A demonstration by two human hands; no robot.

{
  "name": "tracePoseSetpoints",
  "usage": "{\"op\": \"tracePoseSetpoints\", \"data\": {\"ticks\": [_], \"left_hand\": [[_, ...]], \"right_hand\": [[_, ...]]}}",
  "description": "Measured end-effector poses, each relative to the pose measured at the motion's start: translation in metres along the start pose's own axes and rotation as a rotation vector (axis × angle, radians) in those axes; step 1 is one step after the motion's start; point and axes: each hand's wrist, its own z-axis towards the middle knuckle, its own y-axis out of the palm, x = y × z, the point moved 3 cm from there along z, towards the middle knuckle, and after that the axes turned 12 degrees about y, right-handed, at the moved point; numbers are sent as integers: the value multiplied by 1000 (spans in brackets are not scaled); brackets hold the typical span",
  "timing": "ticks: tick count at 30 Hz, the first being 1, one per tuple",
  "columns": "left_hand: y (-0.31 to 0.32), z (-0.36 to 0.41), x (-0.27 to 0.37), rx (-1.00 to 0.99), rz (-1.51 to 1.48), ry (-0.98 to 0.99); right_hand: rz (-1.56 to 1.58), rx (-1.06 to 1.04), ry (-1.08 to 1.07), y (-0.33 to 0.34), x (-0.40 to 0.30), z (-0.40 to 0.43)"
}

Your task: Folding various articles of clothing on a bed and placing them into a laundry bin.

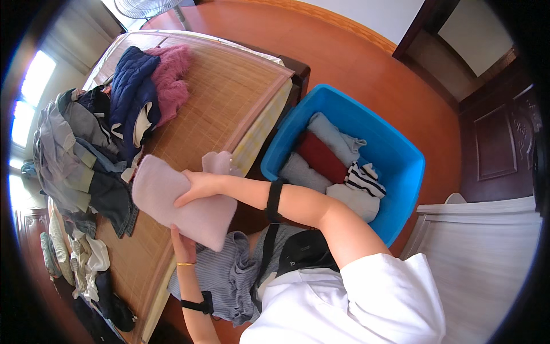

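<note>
A pale pink knitted garment [161, 193], folded into a thick bundle, is held over the bed's near edge. My right hand [198, 187] lies across its top with the thumb and fingers spread on the cloth. From below, my left hand [182, 245] supports its lower edge, the fingers partly hidden under it. A loose end with small beads sticks out behind my right wrist. To the right stands a blue plastic tub [395, 142], holding a dark red rolled garment [322, 155], grey ones, a striped black-and-white one [365, 178] and a white one [354, 200].
A heap of clothes [81, 142] lies on the bed's bamboo mat [215, 94], with a navy quilted garment [133, 86] and a fuzzy pink one [172, 77]. More clothes [88, 262] lie lower left. A fan [146, 6] stands beyond the bed; a pale wooden furniture piece [477, 258] is at right.
</note>
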Motion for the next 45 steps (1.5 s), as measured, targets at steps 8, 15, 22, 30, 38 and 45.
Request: {"op": "tracePoseSetpoints", "data": {"ticks": [8,15,22,30,38,45], "left_hand": [[9,-13,16,-110,-229,-125],[73,-22,2,-238,-55,-6],[258,1,-28,-648,273,-268],[259,-19,-84,-869,392,-413],[161,8,-87,-441,642,-439],[124,-2,-93,-326,721,-587]], "right_hand": [[671,-386,-52,20,23,-14],[942,-668,30,-46,46,-83],[945,114,89,-166,139,-236],[-343,900,102,-257,269,-369],[-439,873,1010,-217,521,-359],[-499,801,1085,-222,559,-317]]}}
